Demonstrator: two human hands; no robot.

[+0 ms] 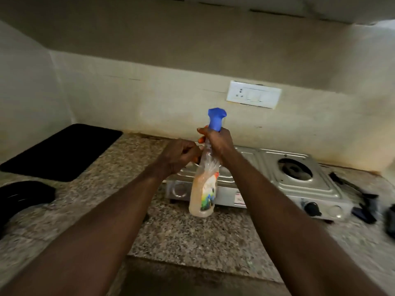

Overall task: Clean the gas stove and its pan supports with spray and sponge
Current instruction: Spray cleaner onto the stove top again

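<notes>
Head view: at your left a black mat lies on the table, with bare granite between it and the gas stove by the wall. Your left hand is curled beside the spray bottle; you cannot tell whether it holds anything. Your right hand grips the bottle's neck, lifted upright before the stove's left end.

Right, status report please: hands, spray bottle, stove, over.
Right hand gripping spray bottle neck. Left hand curled beside it, hold unclear. Gas stove behind bottle, nothing between.
</notes>
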